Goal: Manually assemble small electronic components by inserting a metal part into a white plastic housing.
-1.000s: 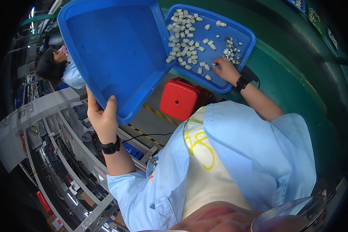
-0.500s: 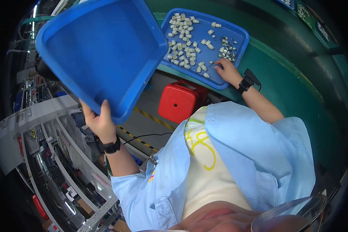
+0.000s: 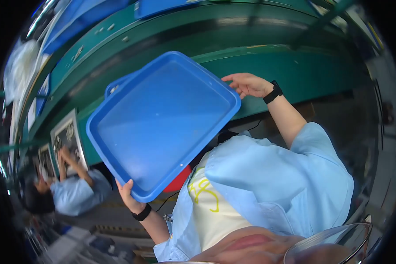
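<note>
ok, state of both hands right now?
Left hand: closed on the blue tray, thumb over its rim.
Right hand: open, beside the tray's right side; can't tell if touching.

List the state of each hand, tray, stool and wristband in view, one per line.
Held blue tray: raised, tilted, empty
Left hand: gripping its near-left corner
Right hand: open, fingers at its right corner, contact unclear
Rear blue tray: mostly hidden
Red stool: partly covered
Black wristbands: worn, both wrists
</note>
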### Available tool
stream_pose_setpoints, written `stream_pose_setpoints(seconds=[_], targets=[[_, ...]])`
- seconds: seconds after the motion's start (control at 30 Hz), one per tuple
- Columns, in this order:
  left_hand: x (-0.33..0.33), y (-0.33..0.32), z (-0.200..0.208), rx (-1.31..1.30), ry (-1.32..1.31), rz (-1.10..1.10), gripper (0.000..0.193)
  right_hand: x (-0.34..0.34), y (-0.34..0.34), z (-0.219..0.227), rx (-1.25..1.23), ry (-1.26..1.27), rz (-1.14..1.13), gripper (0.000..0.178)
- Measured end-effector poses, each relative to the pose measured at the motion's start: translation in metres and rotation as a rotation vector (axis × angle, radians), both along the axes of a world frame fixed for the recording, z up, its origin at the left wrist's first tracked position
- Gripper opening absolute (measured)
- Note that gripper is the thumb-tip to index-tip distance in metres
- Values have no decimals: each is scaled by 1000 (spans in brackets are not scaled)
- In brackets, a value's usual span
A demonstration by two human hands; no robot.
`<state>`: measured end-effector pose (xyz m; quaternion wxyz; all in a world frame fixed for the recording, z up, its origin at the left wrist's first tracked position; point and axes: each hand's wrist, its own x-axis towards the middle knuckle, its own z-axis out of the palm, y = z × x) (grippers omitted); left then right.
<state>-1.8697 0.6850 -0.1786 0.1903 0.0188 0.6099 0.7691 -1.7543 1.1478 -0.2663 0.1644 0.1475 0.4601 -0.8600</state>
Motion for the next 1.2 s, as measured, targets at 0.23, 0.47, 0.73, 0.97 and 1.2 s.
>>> stream_pose_setpoints(seconds=[0.23,0.47,0.73,0.97,1.2], targets=[[104,237,20,98,-167,-465,54,284,130,21,125,-369,-343,52],[317,592,-28,-333,-312,-1131,51,679,335,12,97,-526,-852,47],[490,912,-177,-519,-219,-1347,48,987,595,-38,232,-628,-1525,40],[519,1090,-201,-629,0,-1110,42,855,982,-59,209,-168,-1785,31],[516,1104,-305,-449,-291,-845,35,655,1304,-29,178,-224,-1679,31]])
